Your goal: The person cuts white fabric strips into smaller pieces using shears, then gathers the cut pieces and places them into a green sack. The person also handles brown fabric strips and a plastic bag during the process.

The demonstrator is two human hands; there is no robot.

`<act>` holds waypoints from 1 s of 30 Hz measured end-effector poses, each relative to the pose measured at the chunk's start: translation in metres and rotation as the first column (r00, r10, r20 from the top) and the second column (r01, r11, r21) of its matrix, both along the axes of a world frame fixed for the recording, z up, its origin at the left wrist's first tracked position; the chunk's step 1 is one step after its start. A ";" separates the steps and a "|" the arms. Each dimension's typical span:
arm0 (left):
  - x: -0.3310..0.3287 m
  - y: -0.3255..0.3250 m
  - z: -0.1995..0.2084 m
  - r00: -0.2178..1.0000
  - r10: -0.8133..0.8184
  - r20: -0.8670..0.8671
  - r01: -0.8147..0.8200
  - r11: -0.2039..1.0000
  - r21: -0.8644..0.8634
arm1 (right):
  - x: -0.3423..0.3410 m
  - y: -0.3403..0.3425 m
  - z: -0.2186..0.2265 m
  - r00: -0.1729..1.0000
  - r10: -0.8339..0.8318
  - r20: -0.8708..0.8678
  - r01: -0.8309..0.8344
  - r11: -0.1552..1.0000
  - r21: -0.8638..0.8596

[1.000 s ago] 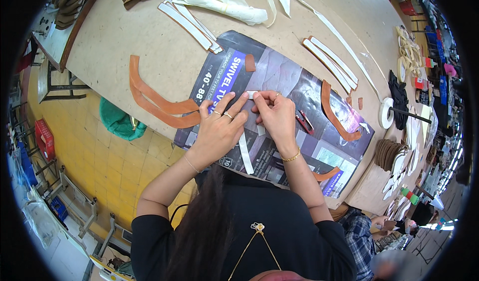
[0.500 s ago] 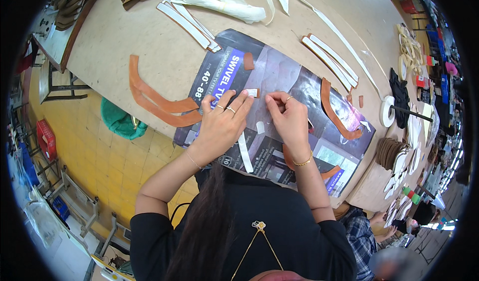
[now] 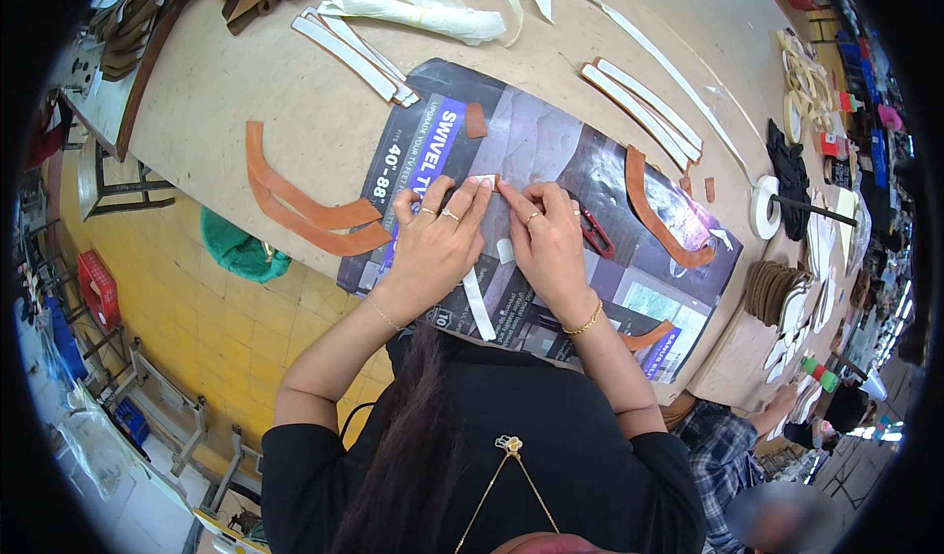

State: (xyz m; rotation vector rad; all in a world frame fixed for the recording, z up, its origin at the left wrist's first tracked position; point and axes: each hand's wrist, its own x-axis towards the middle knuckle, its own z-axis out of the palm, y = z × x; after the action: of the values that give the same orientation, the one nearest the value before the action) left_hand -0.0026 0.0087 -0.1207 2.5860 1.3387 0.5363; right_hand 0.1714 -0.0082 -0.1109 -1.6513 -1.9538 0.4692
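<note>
Both my hands meet over a small brown leather piece with a white strip on top (image 3: 481, 178), lying on a printed cardboard sheet (image 3: 536, 151). My left hand (image 3: 441, 234) presses its fingertips on the piece from the left, closed over it. From the right, my right hand (image 3: 549, 249) is closed in with its index fingertip at the piece's edge; its thumb is mostly hidden. Below my hands lie a white tape strip (image 3: 478, 306) and a small white scrap (image 3: 505, 250). A red-handled tool (image 3: 596, 234) lies beside my right hand, partly covered.
Curved brown leather strips (image 3: 320, 237) lie left of the sheet, another (image 3: 649, 210) on its right. White-backed strips (image 3: 354, 58) rest farther back near a white cloth bundle (image 3: 413, 8). A white tape roll (image 3: 765, 208) stands at right. A person in a plaid shirt (image 3: 718, 446) is nearby.
My right hand has moved left, bringing its fingertips to the leather piece and uncovering more of the red-handled tool. My left hand stays on the piece. The view has shifted slightly.
</note>
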 end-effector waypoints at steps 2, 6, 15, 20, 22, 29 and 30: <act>0.002 0.001 0.002 0.999 -0.006 -0.039 0.007 1.000 0.013 | 0.001 0.000 -0.001 1.000 0.008 0.001 -0.008 1.000 0.003; 0.005 0.000 0.005 0.991 -0.020 -0.134 0.027 0.998 0.052 | 0.001 0.002 -0.001 0.998 0.024 0.050 -0.026 0.999 0.033; -0.009 -0.001 0.006 0.999 -0.019 0.045 0.020 0.999 -0.027 | -0.007 -0.002 0.003 0.878 0.129 0.461 -0.169 0.984 0.047; -0.023 -0.002 0.016 1.000 -0.013 -0.007 0.013 1.000 -0.012 | 0.001 0.011 0.009 0.879 0.197 0.435 -0.248 0.967 0.062; -0.031 0.002 0.019 1.000 0.028 0.013 -0.028 1.000 -0.014 | 0.012 0.022 0.016 0.929 0.237 0.284 -0.235 0.971 -0.041; -0.022 -0.007 0.012 0.995 0.062 0.080 -0.061 0.998 -0.018 | 0.027 0.026 0.025 0.986 0.157 -0.053 -0.163 0.974 -0.158; -0.019 -0.007 0.013 0.996 0.069 0.062 -0.067 0.997 -0.023 | 0.028 0.022 0.028 0.988 0.151 -0.039 -0.155 0.976 -0.155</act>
State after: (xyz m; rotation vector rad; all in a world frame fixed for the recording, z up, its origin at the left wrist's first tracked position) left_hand -0.0219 0.0019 -0.1079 2.4929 1.4081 0.6058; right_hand 0.1996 0.0135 -0.0830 -1.5851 -2.0793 0.7179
